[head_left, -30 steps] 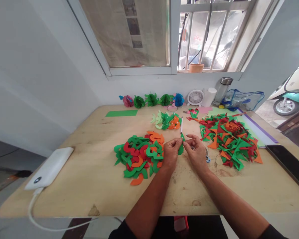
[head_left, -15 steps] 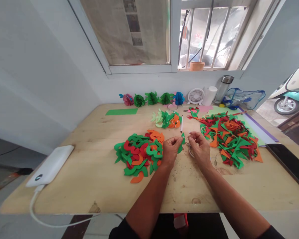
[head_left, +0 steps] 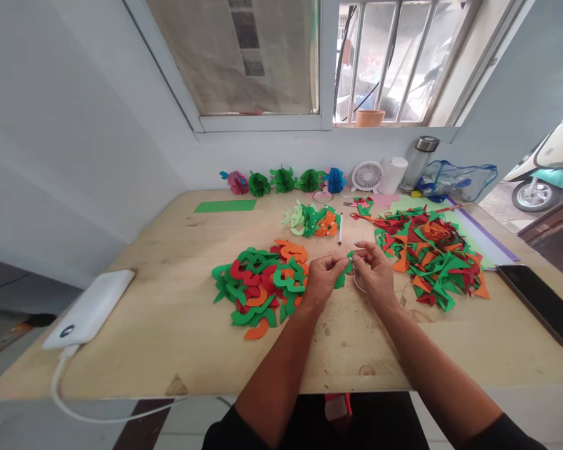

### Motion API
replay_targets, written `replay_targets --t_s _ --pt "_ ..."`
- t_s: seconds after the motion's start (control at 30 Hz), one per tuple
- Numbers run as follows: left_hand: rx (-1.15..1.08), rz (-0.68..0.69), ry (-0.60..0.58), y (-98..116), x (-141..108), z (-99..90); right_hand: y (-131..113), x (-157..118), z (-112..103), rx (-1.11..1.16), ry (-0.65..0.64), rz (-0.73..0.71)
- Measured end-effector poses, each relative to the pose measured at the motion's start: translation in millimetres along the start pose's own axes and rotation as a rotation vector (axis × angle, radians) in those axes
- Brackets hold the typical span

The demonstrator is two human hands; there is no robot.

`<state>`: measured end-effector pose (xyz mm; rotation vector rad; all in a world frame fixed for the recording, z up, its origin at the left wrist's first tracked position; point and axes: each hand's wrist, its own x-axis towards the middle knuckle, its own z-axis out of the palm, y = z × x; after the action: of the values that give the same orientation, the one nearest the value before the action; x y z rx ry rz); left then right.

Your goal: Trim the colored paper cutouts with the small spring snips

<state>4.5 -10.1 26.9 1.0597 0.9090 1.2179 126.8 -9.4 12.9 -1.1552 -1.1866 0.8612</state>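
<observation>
Between my hands is a small green paper piece. My left hand pinches its left side between thumb and fingers. At its upper right edge, the thumb and fingers of my right hand close on the same piece. A pale ring-shaped handle, perhaps of scissors, shows under my right hand; the rest of it is hidden. Left of my hands lies a pile of curved green, red and orange cutouts. To the right is a heap of jagged scraps in the same colours.
Paper figures line the wall beside a small fan and a glass bottle. Dotted paper shapes and a pen lie behind my hands. A power bank is at left, a phone at right.
My right hand has moved left to the green piece, closing the gap between my hands, and its fingertips now meet the piece. The whole view has shifted slightly.
</observation>
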Motion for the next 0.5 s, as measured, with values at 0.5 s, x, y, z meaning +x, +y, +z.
replay_targets --t_s 0.5 --pt "-0.024 -0.084 0.127 6.8 -3.7 1.4 -9.4 0.6 -2.0 -0.071 0.04 -0.03"
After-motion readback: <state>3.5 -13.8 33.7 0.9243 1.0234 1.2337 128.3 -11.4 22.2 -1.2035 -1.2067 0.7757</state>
